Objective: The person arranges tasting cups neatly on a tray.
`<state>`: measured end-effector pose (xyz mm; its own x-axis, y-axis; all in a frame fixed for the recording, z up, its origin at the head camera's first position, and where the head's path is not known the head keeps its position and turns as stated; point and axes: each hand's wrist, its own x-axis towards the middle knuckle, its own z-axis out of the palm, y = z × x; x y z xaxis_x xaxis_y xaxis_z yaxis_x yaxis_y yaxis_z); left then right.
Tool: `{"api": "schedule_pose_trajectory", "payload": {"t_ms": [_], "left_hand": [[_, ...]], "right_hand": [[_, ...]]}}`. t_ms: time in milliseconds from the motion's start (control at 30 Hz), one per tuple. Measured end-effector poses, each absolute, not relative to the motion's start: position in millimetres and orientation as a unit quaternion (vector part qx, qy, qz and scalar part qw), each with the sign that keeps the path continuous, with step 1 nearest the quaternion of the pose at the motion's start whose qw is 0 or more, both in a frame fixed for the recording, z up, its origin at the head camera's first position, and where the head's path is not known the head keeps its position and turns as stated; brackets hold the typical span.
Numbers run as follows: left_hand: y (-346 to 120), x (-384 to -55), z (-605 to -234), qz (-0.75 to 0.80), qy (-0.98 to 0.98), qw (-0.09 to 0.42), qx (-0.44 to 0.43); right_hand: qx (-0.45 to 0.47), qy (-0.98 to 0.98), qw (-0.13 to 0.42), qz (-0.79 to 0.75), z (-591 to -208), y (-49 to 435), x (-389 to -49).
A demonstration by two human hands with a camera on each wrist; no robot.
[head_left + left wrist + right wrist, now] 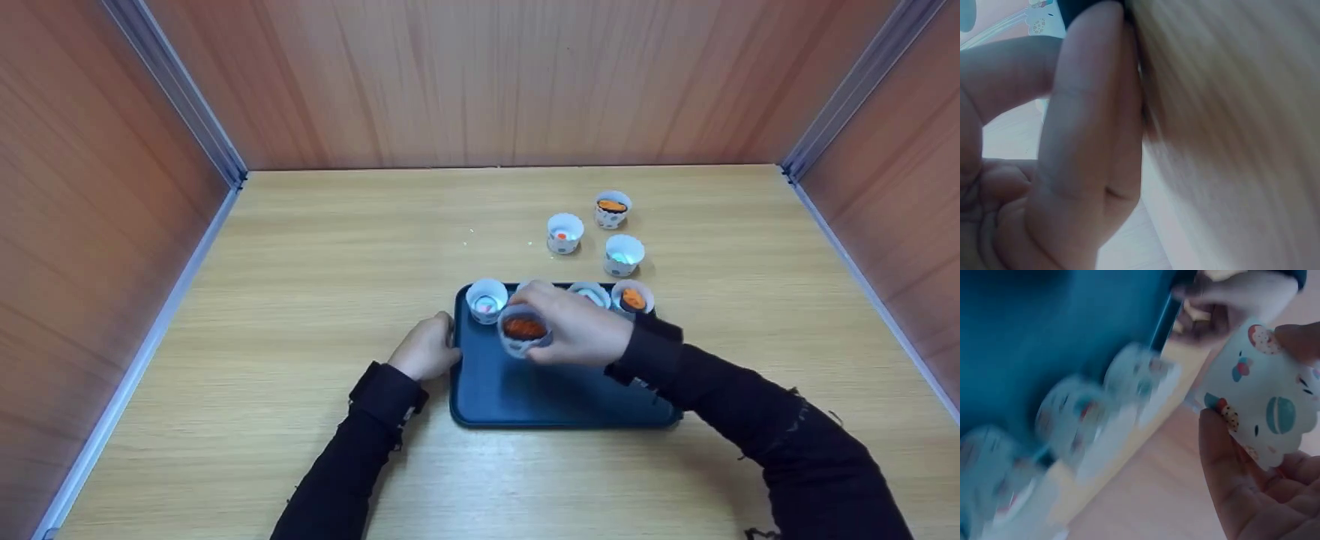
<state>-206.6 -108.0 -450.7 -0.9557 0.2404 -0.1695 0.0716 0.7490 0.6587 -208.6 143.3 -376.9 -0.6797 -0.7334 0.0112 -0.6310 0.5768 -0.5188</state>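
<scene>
My right hand (574,326) holds a printed paper baking cup (516,348) between thumb and fingers, above the left part of a dark blue tray (570,405). A reddish-brown piece (523,328) lies inside it. The right wrist view shows macaron and cookie prints on this cup (1264,396). At the tray's left edge my left hand (427,349) grips the rim, thumb on top; its curled fingers (1084,112) fill the left wrist view. Along the tray's far side stand several cups, including a left one (487,301) and a right one with an orange-topped piece (632,298). My right hand partly hides another.
Behind the tray, three more cups stand on the wooden table (315,300): one with a red bit (565,233), one with an orange piece (612,211), and one with something pale green (623,255). Small crumbs lie near them. Wooden panels (480,82) enclose the back and sides.
</scene>
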Motion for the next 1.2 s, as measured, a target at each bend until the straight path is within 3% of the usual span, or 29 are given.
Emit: {"api": "schedule_pose_trajectory", "payload": {"t_ms": [333, 767, 1200], "left_hand": [[-108, -208, -450, 0.337, 0.929, 0.129, 0.085], [-107, -208, -450, 0.353, 0.924, 0.131, 0.075], [-108, -209, -452, 0.356, 0.923, 0.121, 0.084]], "right_hand": [[-0.403, 0.870, 0.171, -0.225, -397, 109, -201], [-0.426, 0.873, 0.174, -0.161, -423, 91, -194], [-0.415, 0.878, 0.174, -0.162, -424, 94, -195]]}}
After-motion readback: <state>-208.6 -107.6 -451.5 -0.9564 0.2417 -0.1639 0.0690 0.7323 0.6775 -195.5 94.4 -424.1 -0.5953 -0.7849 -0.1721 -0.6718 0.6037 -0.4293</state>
